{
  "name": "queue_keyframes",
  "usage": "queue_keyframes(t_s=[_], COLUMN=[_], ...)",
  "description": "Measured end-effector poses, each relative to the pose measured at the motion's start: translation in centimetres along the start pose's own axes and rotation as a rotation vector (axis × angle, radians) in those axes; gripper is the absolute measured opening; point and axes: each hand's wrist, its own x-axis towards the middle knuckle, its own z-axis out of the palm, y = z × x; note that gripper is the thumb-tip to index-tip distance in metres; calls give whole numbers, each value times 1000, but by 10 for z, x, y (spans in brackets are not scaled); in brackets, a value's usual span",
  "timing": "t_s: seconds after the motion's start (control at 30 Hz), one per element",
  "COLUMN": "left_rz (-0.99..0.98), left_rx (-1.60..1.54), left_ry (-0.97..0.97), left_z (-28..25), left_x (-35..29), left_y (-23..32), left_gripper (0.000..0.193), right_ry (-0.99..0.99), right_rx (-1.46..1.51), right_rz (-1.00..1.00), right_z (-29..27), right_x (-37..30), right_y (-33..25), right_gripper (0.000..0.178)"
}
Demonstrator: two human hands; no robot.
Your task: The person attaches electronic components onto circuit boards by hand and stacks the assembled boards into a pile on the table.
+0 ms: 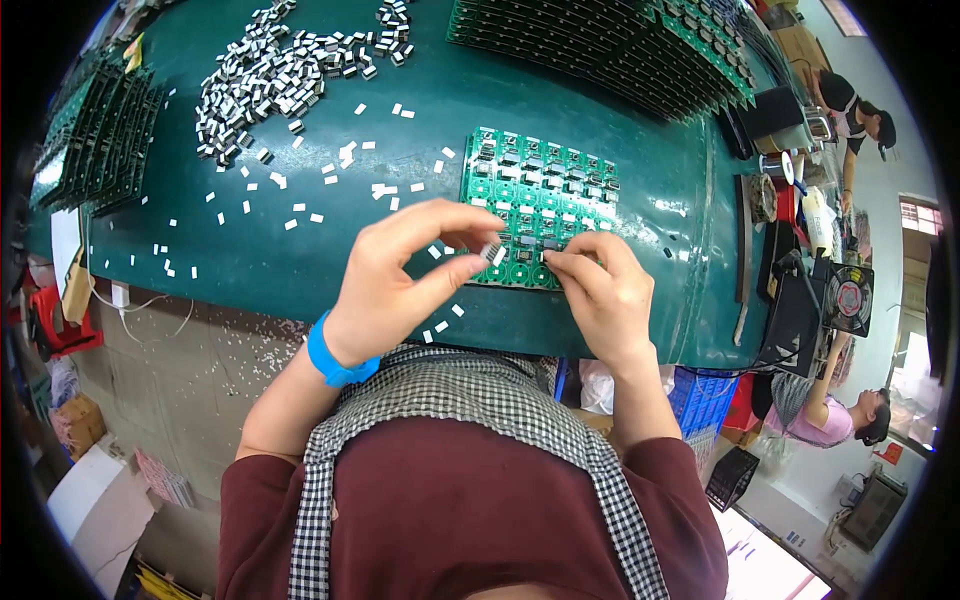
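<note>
A green circuit board panel (480, 188) lies on the bench before me, with rows of small dark and white components on it. Between the thumb and forefinger of my left hand (398, 272) is a small white-topped electronic component (492, 254) with metal pins, held just over the panel's left part. My right hand (612, 292) has its thumb and forefinger pinched together at the panel's lower right. Whatever those fingertips hold is mostly hidden; a dark bit shows at their tips. A blue wristband (335, 355) circles my left wrist.
A heap of white-topped components (265, 85) lies at the far left, with white paper-like pieces (383, 190) scattered nearer. Stacked circuit boards (600, 50) stand at the back, others (95, 135) at the left edge. A solder spool (775, 167) and fan (850, 300) are right; two people work beyond.
</note>
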Motion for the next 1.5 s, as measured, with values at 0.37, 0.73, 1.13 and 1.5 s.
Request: queue_keyframes(t_s=[0.37, 0.73, 1.13, 1.5], left_rz=[220, 153, 298, 469], left_rx=[122, 113, 223, 167], left_ry=[26, 3, 58, -29], left_z=[16, 17, 20, 17], left_x=[-16, -18, -19, -19], left_y=[2, 2, 0, -5], left_gripper=[33, 19, 20, 22], right_ry=[1, 229, 242, 214], right_rx=[1194, 541, 560, 596], right_rz=[402, -70, -131, -271], right_z=[11, 15, 15, 11], right_x=[-5, -5, -3, -2], right_y=[-42, -38, -35, -32], right_gripper=[37, 35, 27, 25])
